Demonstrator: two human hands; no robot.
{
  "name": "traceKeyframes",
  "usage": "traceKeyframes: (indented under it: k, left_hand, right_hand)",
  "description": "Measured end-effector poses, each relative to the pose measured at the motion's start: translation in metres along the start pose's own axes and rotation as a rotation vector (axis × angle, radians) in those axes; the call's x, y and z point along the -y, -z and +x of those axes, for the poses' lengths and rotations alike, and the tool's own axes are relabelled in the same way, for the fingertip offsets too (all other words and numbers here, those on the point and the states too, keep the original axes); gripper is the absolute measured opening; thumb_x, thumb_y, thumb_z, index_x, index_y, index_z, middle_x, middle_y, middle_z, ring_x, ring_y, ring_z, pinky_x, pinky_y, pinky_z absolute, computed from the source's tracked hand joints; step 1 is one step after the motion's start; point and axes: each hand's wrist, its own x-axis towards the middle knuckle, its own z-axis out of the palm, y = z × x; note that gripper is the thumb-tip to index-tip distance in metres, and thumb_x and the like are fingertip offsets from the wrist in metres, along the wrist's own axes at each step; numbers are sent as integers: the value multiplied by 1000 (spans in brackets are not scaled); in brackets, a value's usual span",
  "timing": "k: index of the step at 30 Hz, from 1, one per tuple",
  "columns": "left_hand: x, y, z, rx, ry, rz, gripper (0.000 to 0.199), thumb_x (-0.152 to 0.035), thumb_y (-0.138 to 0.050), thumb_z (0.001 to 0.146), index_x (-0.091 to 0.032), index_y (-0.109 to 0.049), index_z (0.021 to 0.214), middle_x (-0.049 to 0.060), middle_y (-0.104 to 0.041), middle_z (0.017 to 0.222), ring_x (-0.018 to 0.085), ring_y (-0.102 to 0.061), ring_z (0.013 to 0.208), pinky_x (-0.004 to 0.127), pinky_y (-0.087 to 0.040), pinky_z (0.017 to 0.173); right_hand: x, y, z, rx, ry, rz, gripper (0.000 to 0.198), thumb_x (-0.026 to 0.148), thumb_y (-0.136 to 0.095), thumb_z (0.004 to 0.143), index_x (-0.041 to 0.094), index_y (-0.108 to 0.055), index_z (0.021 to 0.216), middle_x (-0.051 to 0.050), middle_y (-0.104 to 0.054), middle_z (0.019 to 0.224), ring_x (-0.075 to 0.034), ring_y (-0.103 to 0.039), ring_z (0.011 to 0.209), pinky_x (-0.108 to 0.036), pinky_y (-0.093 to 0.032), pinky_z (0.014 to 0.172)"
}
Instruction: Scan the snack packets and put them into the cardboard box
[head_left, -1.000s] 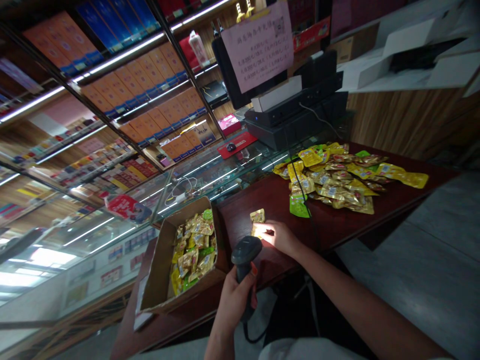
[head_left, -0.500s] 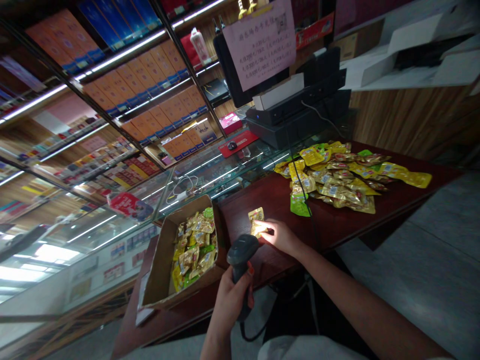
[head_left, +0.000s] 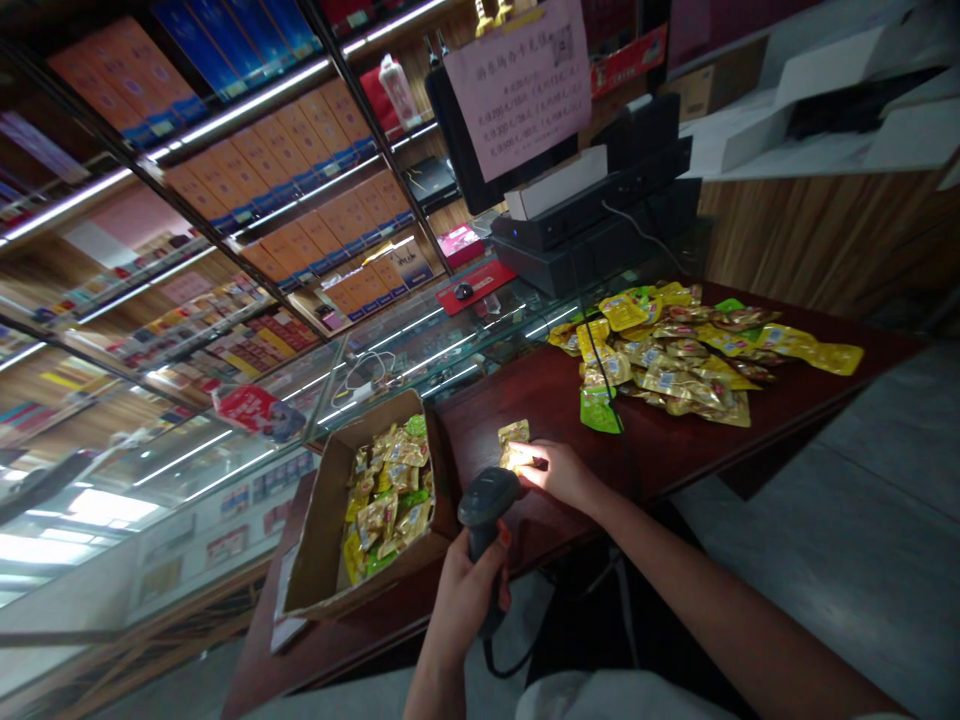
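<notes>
My left hand (head_left: pixel 472 590) is wrapped round the handle of a dark barcode scanner (head_left: pixel 489 497). Its head points at a small gold snack packet (head_left: pixel 513 432), which glows in the scanner's light. Thumb and fingers of my right hand (head_left: pixel 551 475) pinch the packet's near side, just above the dark red tabletop (head_left: pixel 480 400) or on it; I cannot tell which. To the left stands an open cardboard box (head_left: pixel 315 560), partly filled with gold, yellow and green packets (head_left: pixel 394 490). A heap of similar packets (head_left: pixel 675 355) lies at the right.
A black cable (head_left: pixel 592 340) hangs across the heap's left side. Behind the table runs a glass display counter (head_left: pixel 420 345) with a mouse (head_left: pixel 463 291) on a red mat. A monitor with a pink paper sign (head_left: pixel 521 85) stands beyond, and stocked shelves (head_left: pixel 285 160) fill the left background.
My right hand and the packet have shifted very slightly. The scanner has moved a touch to the right. The box and the heap look the same.
</notes>
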Motion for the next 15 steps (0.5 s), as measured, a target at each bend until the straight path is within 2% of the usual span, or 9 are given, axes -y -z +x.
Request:
traceKeyframes:
  k: [3, 7, 11, 15]
  left_hand:
    - [2, -3, 4, -7, -1, -1, 33, -48, -68, 80, -18, -55, 77, -7, -52, 49, 7, -46, 32, 17, -34, 37]
    - [-1, -9, 7, -5, -4, -6, 34, -49, -69, 79, -18, -56, 80, -7, -52, 51, 7, -47, 33, 17, -34, 36]
    - [-2, -10, 8, -16, -5, 19, 38, -52, -70, 78, -17, -58, 85, -7, -52, 51, 8, -47, 33, 19, -35, 36]
    - [-1, -9, 9, -34, -7, 62, 36, -50, -69, 79, -16, -59, 85, -7, -53, 50, 8, -46, 33, 19, -35, 37]
  right_hand:
    - [3, 0, -1, -11, 42, 44, 43, 18, -65, 79, 22, -70, 122, -8, -74, 108, -19, -69, 90, -31, -55, 82]
    - [5, 0, 0, -14, 102, 82, 41, 14, -60, 79, 25, -73, 117, -6, -74, 109, -18, -69, 94, -30, -54, 85]
    - [2, 0, 2, 14, 107, 61, 37, 14, -62, 79, 25, -75, 112, -5, -74, 101, -17, -69, 89, -29, -54, 82]
    - [0, 0, 1, 4, 82, 77, 36, 17, -66, 80, 24, -74, 114, -7, -73, 106, -20, -69, 94, -32, -54, 86]
